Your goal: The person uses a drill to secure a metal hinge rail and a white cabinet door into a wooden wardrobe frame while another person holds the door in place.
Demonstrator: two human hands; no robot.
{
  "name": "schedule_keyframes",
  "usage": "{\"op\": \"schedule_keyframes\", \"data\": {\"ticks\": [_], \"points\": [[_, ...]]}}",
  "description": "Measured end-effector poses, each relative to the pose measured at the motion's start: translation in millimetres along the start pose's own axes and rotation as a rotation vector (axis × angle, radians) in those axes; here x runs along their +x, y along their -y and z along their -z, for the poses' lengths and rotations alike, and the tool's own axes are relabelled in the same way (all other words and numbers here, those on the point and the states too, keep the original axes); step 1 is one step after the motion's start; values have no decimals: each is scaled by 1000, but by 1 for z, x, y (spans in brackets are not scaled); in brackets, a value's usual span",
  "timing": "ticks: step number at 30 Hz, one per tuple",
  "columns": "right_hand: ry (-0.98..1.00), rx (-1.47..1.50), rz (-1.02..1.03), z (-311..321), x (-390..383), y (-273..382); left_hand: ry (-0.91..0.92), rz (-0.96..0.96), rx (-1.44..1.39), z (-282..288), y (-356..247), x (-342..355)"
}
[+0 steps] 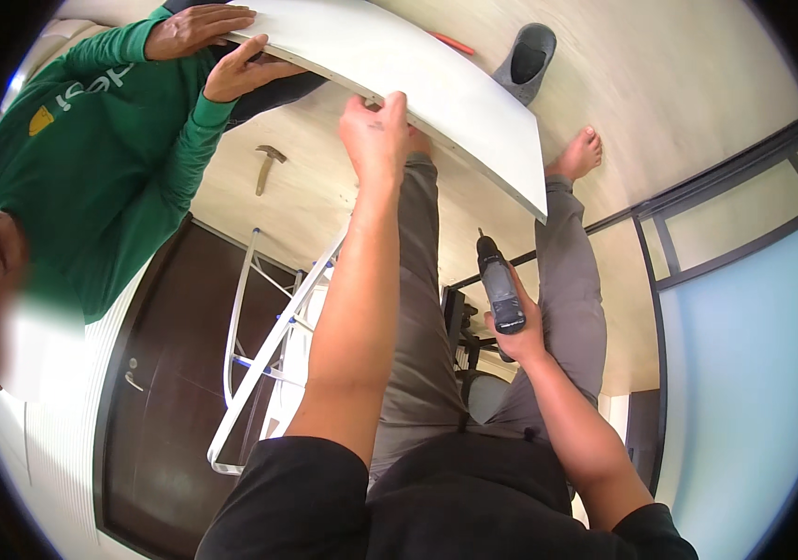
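Head view: panel (436, 84), white, long, runs from upper left toward frame centre-right, above floor. Left hand (375, 131) at upper centre, fingers curled tight over near edge of panel. Right hand (515, 341) at centre, fist wrapped round drill (500, 289), bit pointing up at panel underside, not touching. Co-worker in green sleeves (151, 159), upper left, holds far end with both hands (221, 51). Hammer (268, 166) on floor. Judgement: keep panel steady, bring drill square to surface before pressing.

A pale wood floor (324, 201) met a dark brown door (184, 373), with frosted glass panels (744, 373) glowing blue beside it.
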State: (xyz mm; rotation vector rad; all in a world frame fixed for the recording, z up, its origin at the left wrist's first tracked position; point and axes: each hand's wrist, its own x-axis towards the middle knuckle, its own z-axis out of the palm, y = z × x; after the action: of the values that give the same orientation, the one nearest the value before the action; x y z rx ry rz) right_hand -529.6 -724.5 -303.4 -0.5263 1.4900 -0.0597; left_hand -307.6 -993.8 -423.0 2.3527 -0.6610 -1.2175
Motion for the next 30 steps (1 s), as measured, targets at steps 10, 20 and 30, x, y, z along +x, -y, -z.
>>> {"op": "schedule_keyframes", "data": {"ticks": [10, 20, 30], "points": [[-3, 5, 11, 1, 0, 7, 114, 169, -67, -31, 37, -68], [-79, 1, 61, -2, -13, 14, 540, 313, 250, -36, 29, -99], [-130, 266, -26, 1, -56, 66, 632, -1080, 832, -5, 7, -107]]}}
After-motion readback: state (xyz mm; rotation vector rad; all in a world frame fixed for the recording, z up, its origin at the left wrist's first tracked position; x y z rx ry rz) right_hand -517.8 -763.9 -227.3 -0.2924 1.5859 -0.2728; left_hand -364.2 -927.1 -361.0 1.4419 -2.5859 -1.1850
